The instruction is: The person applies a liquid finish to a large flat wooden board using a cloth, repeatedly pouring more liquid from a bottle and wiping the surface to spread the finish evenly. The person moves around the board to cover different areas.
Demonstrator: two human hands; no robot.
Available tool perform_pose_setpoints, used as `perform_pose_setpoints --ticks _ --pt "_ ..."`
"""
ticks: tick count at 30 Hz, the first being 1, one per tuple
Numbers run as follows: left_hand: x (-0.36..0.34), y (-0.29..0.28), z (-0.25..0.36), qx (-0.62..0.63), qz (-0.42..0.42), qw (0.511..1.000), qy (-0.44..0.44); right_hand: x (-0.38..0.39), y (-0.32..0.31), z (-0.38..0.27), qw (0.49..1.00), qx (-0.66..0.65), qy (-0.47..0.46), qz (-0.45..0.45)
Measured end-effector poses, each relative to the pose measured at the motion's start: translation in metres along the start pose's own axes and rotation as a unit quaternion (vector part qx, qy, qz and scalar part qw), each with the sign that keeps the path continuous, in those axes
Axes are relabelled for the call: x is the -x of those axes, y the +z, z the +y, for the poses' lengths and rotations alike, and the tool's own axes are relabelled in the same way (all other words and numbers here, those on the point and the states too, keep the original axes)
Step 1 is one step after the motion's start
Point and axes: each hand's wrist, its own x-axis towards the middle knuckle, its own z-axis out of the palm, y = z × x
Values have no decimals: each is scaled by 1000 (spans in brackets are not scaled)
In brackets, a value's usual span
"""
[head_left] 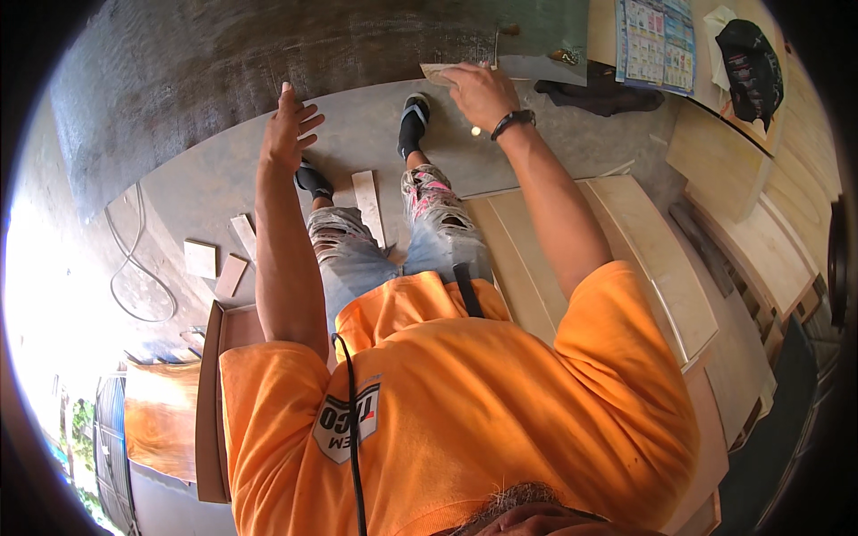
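A large dark panel (pixel 268 76) with a streaky, partly glossy surface spreads across the far side. My right hand (pixel 483 93), a dark band at its wrist, is at the panel's near edge, its fingers closed on a thin, flat tan piece (pixel 436 73). That piece lies against the panel, and its kind is not clear. Near the same edge, farther left, my left hand (pixel 290 130) is open with fingers apart and nothing in it. It looks raised off the surface; I cannot tell whether a fingertip touches it. A small brownish lump (pixel 565 56) sits on the panel's right end.
Pale boards (pixel 523 241) lean or lie to my right. Small wood offcuts (pixel 201 258) and a looped cable (pixel 143 304) lie on the floor at left. A dark cloth (pixel 599 94), a printed sheet (pixel 657 45) and a black bag (pixel 749 71) are at far right.
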Motion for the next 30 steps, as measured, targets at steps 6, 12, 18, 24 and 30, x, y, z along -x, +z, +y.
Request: perform_pose_setpoints --ticks 6,12,18,24,30 --pt "10 4 8 -56 2 998 -21 48 11 0 997 -75 30 0" --pt "63 18 58 -219 -61 974 -22 109 -62 20 908 -369 197 24" --pt "45 74 175 -313 -19 912 266 99 -152 22 865 -440 139 197" --pt "-87 155 290 -556 218 512 617 19 -121 22 954 -55 32 293" --pt "-202 203 370 -725 130 218 640 -6 -50 27 983 75 31 166"
